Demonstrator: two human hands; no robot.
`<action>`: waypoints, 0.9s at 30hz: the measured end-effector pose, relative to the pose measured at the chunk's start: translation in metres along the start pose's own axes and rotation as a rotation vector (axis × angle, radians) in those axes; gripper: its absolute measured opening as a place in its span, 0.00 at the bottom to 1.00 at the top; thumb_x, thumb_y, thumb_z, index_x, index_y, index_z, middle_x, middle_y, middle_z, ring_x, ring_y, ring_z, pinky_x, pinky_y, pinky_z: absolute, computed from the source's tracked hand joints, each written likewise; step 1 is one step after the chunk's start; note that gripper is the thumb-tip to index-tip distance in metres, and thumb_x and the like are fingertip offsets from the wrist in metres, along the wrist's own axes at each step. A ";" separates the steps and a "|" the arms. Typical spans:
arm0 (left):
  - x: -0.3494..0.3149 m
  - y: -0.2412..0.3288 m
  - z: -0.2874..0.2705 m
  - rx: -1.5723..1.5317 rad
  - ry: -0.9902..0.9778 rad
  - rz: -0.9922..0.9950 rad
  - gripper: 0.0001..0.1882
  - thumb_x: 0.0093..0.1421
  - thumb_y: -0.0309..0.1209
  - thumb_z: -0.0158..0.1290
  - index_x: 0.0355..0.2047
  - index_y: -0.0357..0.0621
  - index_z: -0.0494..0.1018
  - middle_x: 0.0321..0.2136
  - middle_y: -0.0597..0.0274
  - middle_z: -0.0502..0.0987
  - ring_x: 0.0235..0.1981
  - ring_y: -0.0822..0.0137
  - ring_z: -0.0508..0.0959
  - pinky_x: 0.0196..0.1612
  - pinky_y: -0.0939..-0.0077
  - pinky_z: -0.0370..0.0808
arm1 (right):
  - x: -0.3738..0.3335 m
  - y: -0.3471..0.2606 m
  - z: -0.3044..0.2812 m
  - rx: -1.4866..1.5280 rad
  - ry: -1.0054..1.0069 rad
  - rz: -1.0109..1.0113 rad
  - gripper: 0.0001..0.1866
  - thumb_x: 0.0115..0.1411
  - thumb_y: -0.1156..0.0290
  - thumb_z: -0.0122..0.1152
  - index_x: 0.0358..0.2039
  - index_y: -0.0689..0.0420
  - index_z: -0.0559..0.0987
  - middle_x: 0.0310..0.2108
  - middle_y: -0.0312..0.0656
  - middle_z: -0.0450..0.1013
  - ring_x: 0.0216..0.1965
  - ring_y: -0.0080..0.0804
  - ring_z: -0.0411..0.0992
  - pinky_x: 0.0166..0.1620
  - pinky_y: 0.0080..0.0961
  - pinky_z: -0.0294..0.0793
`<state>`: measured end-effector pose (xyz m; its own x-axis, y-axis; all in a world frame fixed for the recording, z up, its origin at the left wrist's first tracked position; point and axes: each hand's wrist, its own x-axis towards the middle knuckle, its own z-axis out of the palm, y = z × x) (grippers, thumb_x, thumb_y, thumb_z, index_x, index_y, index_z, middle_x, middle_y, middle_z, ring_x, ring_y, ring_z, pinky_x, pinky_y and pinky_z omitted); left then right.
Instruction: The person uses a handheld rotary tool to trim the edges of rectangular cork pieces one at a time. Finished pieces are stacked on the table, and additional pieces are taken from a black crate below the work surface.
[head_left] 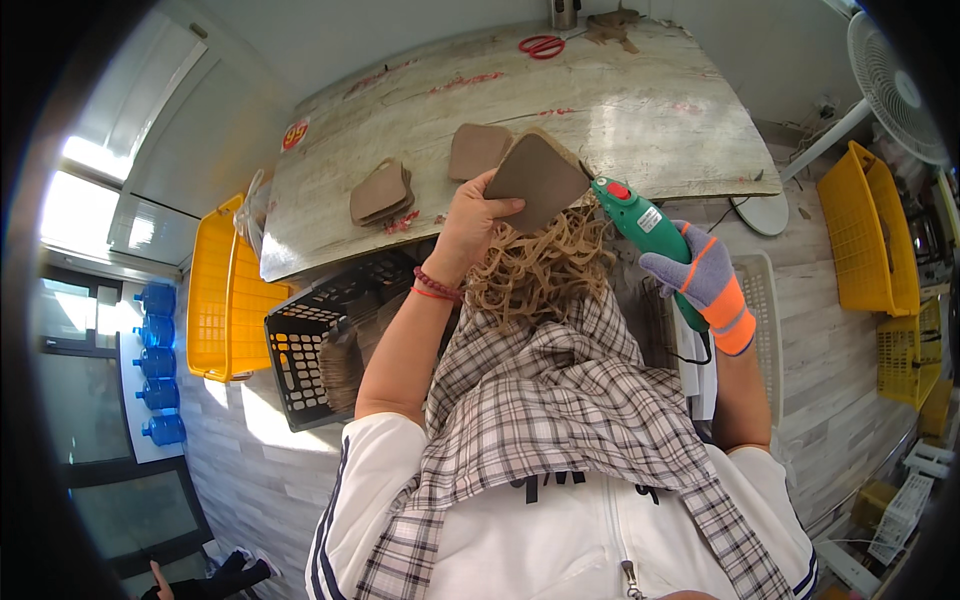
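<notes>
My bare left hand [480, 222] grips a brown rounded-square pad [541, 182] between thumb and fingers, above my lap near the table's front edge. Lighter edging shows along the pad's upper right side. In my right hand [702, 280], gloved in grey and orange, is a green handheld power tool [642, 217] with a red switch. The tool's dark tip meets, or nearly meets, the pad's right corner. Below the pad, a heap of curly brown trimmed strips [545, 262] lies on my checked apron [540, 400].
On the table [400, 110] lie a stack of brown pads [381, 192], another pad [478, 150] and red scissors [541, 46]. A black crate [300, 350] with brown pieces stands left; yellow baskets [215, 300] stand beyond. A white fan [885, 90] stands at right.
</notes>
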<state>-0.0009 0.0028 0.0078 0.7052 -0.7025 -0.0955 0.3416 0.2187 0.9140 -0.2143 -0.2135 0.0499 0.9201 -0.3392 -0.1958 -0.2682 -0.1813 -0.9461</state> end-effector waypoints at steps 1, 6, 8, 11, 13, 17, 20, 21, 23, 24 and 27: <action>-0.002 0.004 -0.002 0.045 0.019 -0.041 0.22 0.52 0.13 0.53 0.49 0.34 0.70 0.39 0.58 0.78 0.37 0.69 0.79 0.41 0.73 0.79 | -0.001 0.000 0.001 -0.030 -0.010 -0.007 0.24 0.51 0.66 0.69 0.45 0.64 0.73 0.25 0.35 0.73 0.21 0.16 0.69 0.24 0.16 0.70; -0.007 0.002 -0.009 0.078 -0.032 -0.169 0.21 0.51 0.14 0.55 0.47 0.34 0.72 0.38 0.60 0.78 0.36 0.70 0.78 0.41 0.73 0.77 | -0.003 -0.007 0.011 -0.009 -0.036 -0.008 0.24 0.51 0.65 0.70 0.45 0.64 0.73 0.26 0.35 0.74 0.21 0.15 0.69 0.24 0.15 0.68; -0.009 -0.002 -0.011 0.095 -0.045 -0.211 0.21 0.50 0.14 0.55 0.47 0.35 0.72 0.39 0.60 0.78 0.37 0.70 0.78 0.42 0.74 0.76 | -0.002 -0.009 0.016 0.002 -0.018 -0.013 0.24 0.51 0.64 0.69 0.44 0.64 0.73 0.25 0.35 0.73 0.20 0.15 0.68 0.23 0.15 0.68; -0.012 -0.004 -0.012 0.117 -0.085 -0.235 0.23 0.50 0.15 0.56 0.48 0.35 0.71 0.40 0.60 0.78 0.40 0.69 0.77 0.44 0.74 0.75 | 0.004 -0.011 0.021 0.066 -0.039 0.031 0.23 0.51 0.65 0.69 0.43 0.64 0.73 0.24 0.34 0.73 0.19 0.16 0.68 0.23 0.15 0.68; -0.014 -0.003 -0.012 0.109 -0.108 -0.228 0.21 0.50 0.16 0.56 0.47 0.36 0.71 0.39 0.61 0.78 0.39 0.71 0.77 0.43 0.75 0.74 | 0.008 -0.012 0.022 0.081 -0.053 0.044 0.21 0.52 0.65 0.69 0.42 0.63 0.73 0.23 0.34 0.72 0.19 0.17 0.68 0.23 0.16 0.68; -0.015 0.012 -0.018 0.408 -0.067 -0.095 0.17 0.49 0.16 0.56 0.41 0.40 0.72 0.35 0.65 0.77 0.35 0.75 0.75 0.39 0.79 0.72 | 0.009 -0.013 0.023 0.086 -0.092 0.065 0.19 0.52 0.66 0.68 0.40 0.63 0.73 0.22 0.33 0.71 0.18 0.18 0.68 0.22 0.16 0.68; -0.017 0.024 -0.023 0.497 0.011 0.001 0.14 0.49 0.17 0.57 0.36 0.42 0.72 0.31 0.67 0.76 0.32 0.76 0.74 0.37 0.81 0.71 | 0.008 -0.017 0.021 0.096 -0.136 0.108 0.21 0.50 0.65 0.70 0.41 0.63 0.74 0.22 0.34 0.72 0.19 0.16 0.67 0.22 0.15 0.67; -0.019 0.029 -0.025 0.486 0.034 0.013 0.13 0.48 0.18 0.57 0.35 0.42 0.72 0.30 0.68 0.77 0.31 0.76 0.74 0.36 0.82 0.71 | 0.007 -0.017 0.021 0.097 -0.146 0.101 0.21 0.50 0.65 0.70 0.40 0.63 0.74 0.22 0.34 0.72 0.19 0.16 0.68 0.22 0.15 0.67; -0.019 0.032 -0.032 0.455 0.080 0.050 0.10 0.49 0.19 0.59 0.32 0.41 0.74 0.27 0.68 0.77 0.29 0.76 0.75 0.35 0.82 0.72 | 0.006 -0.015 0.022 0.099 -0.165 0.089 0.21 0.50 0.65 0.70 0.40 0.63 0.74 0.22 0.35 0.72 0.19 0.16 0.68 0.22 0.16 0.68; -0.019 0.033 -0.034 0.388 0.090 0.053 0.10 0.49 0.19 0.60 0.32 0.41 0.74 0.27 0.67 0.77 0.28 0.76 0.76 0.34 0.81 0.73 | 0.007 -0.015 0.022 0.084 -0.184 0.092 0.21 0.51 0.66 0.69 0.41 0.64 0.73 0.22 0.34 0.72 0.18 0.17 0.68 0.22 0.16 0.68; -0.019 0.034 -0.040 0.225 0.109 0.067 0.09 0.49 0.19 0.60 0.33 0.38 0.76 0.27 0.64 0.79 0.28 0.75 0.78 0.34 0.81 0.75 | 0.009 -0.012 0.023 0.054 -0.235 0.093 0.21 0.52 0.67 0.67 0.43 0.64 0.72 0.22 0.34 0.71 0.17 0.18 0.69 0.22 0.15 0.70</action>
<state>0.0225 0.0505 0.0247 0.7887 -0.6116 -0.0623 0.1536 0.0980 0.9833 -0.1966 -0.1934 0.0533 0.9351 -0.1272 -0.3307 -0.3445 -0.1075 -0.9326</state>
